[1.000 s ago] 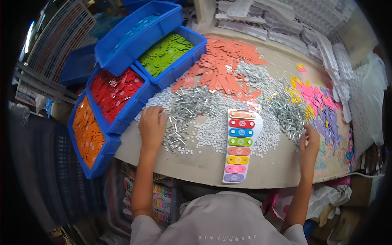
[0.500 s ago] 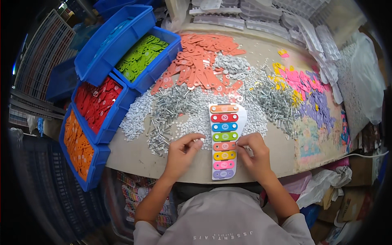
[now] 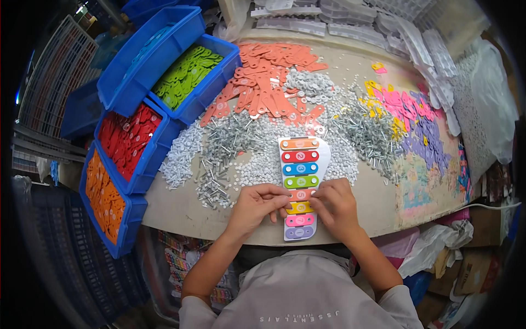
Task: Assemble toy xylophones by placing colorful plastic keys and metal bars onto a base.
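Observation:
In front of me on the table lies a toy xylophone (image 3: 300, 181), a white base with a column of coloured bars. White caps sit on the ends of the upper bars; the lower bars show bare holes. My left hand (image 3: 256, 207) is closed in a pinch at the left end of the coral bar (image 3: 300, 195). Its fingertips hide whatever is between them. At that bar's right end my right hand (image 3: 336, 206) is also pinched, its fingertips against the edge; what they hold cannot be made out.
Beyond the xylophone spread small white caps (image 3: 262, 166), metal pins (image 3: 227, 134) and coral bars (image 3: 271, 82). Yellow, pink and purple bars (image 3: 426, 143) lie right. Blue bins (image 3: 139, 170) of orange, red and green bars stand left. White plastic parts (image 3: 350, 34) line the back.
My left hand has moved right, from beside the xylophone with a small white cap, onto the coral bar's left end. My right hand has shifted slightly left and down. The xylophone has shifted slightly.

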`<state>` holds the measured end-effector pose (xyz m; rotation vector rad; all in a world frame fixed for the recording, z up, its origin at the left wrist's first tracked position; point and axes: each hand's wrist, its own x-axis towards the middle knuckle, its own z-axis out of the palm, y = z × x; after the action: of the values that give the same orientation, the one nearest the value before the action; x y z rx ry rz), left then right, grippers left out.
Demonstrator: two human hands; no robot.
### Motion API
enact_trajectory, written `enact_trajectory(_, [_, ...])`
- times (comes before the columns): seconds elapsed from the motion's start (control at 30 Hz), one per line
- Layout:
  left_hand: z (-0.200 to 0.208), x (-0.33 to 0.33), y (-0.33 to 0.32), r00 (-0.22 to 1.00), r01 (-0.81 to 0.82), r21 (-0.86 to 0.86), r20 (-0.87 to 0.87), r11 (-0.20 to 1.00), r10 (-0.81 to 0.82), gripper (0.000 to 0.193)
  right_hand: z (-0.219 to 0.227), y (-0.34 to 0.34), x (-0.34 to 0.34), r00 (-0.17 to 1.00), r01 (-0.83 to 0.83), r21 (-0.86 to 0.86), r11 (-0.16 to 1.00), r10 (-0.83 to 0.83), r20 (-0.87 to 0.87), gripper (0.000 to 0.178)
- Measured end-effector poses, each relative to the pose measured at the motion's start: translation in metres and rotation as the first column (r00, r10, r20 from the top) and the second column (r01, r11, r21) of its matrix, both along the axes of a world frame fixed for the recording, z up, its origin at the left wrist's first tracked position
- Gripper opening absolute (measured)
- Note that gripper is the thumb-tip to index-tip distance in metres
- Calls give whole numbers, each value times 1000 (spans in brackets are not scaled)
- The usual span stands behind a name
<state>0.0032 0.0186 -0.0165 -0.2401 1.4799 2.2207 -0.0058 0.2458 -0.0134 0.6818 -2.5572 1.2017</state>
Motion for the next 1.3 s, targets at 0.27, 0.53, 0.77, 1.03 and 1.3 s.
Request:
enact_trajectory(0.27, [-9, -4, 2, 999, 32, 37, 41, 999, -34, 17, -6, 8, -1, 698, 257, -267, 929, 13, 716, 24])
enact_trajectory(0.53, [-18, -10, 10, 991, 6, -305, -126, 952, -47, 50, 5, 6, -8, 421, 300, -315, 900, 171, 891, 31])
enact_trajectory(0.77, [-17, -30, 5, 956, 278, -326, 5, 904, -293, 76, 8, 11, -19, 317, 197, -301, 933, 230, 920, 32])
enact_trajectory(1.03, [-23, -40, 9, 942, 317, -32, -102, 948, -319, 75, -1, 7, -15, 322, 230, -302, 925, 221, 921, 27])
enact_trajectory(1.3, [-11, -30, 1, 923, 312, -359, -103, 879, -370, 61, -4, 7, -11, 351, 251, -340, 906, 242, 905, 24])
